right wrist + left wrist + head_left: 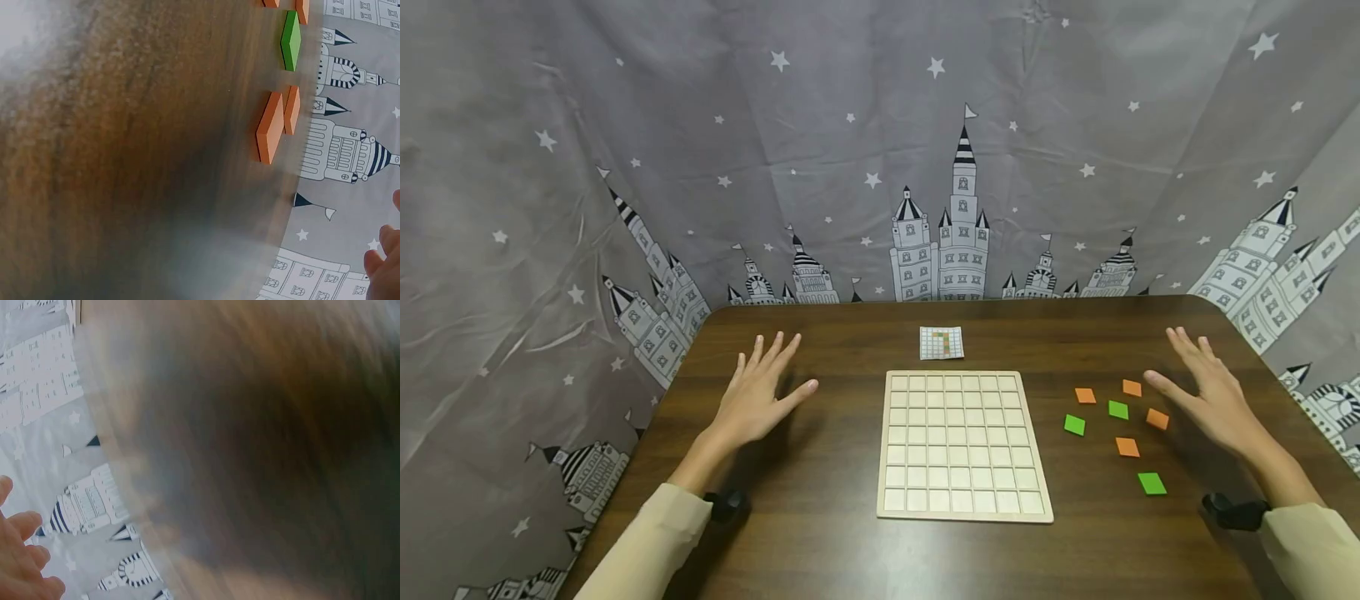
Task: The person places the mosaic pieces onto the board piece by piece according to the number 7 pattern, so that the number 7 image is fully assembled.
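In the head view my left hand (pixel 752 404) hovers over the table's left side, fingers spread, holding nothing. My right hand (pixel 1213 404) is likewise spread at the right, its thumb close to an orange tile (pixel 1157 419). Several orange and green tiles lie loosely between that hand and the board, among them a green tile (pixel 1075 425) and another green tile (pixel 1152 483) nearer the front. A pale wooden grid board (pixel 958 446) with rows of square recesses, all bare, lies mid-table. The right wrist view shows an orange tile (pixel 270 128) and a green tile (pixel 290 40).
Behind the board lies a small card (pixel 942 342) printed with a grid and coloured squares. The dark wooden table (pixel 820 533) has rounded back corners. A grey curtain (pixel 835 125) with castles and stars hangs behind it and along both sides.
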{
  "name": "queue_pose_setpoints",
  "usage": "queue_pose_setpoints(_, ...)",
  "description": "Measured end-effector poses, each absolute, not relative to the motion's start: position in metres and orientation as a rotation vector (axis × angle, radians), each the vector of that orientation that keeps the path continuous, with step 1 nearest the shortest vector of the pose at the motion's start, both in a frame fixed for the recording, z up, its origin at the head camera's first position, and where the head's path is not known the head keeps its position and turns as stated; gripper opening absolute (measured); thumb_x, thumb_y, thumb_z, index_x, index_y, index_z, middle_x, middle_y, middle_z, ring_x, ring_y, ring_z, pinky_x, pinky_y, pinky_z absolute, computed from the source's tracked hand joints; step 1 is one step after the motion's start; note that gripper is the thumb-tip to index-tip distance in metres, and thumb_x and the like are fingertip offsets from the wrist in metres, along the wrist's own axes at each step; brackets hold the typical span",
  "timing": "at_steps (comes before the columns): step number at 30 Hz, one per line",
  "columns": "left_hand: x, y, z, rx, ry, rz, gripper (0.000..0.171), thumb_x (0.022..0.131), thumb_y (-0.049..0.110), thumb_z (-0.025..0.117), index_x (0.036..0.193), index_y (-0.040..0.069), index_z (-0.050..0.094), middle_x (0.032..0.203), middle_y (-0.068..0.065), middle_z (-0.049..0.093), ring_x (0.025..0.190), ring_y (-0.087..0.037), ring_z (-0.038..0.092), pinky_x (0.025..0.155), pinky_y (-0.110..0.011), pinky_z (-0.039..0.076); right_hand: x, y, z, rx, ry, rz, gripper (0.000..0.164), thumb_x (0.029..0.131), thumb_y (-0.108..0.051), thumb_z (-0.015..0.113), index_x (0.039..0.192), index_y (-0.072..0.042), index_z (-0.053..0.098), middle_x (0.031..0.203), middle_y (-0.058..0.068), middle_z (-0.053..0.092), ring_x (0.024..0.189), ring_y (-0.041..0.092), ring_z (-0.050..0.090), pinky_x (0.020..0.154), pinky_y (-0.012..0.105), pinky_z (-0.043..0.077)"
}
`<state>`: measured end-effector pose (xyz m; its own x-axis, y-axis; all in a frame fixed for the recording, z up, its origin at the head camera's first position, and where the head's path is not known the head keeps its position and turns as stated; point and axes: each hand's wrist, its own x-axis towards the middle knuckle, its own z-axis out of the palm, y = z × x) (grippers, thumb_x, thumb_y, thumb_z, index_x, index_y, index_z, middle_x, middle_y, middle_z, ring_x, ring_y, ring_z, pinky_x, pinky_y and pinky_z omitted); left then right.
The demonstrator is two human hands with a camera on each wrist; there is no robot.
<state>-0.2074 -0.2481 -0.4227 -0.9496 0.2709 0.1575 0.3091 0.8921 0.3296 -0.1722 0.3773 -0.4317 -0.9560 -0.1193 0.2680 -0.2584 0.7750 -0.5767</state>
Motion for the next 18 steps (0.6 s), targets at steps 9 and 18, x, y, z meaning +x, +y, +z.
queue_pose_setpoints(9,-0.202,-0.222,-0.431,-0.558,-2.946,-0.56,0.081,0.096,0.063,0.051,0.161,0.026,0.021,0.165,-0.01,0.015,0.151,-0.034,0.0,0.117,-0.062,0.001,-0.162,0.382,-0.434,0.197,-2.685,1.206,0.075,0.1,-0.023,0.062,0.162,-0.022,0.019,0.164,0.018,0.014,0.15,0.034,-0.005,0.105,0.077,-0.005)
queue_pose_setpoints(18,-0.2,-0.201,-0.442,-0.66,-2.961,-0.585,0.08,0.096,0.063,0.051,0.161,0.027,0.022,0.165,-0.008,0.016,0.151,-0.035,0.0,0.116,-0.064,0.005,-0.154,0.387,-0.443,0.08,-2.708,1.221,0.066,0.1,-0.026,0.064,0.158,-0.021,0.033,0.157,0.028,0.028,0.137,0.052,0.029,0.111,0.045,0.032)
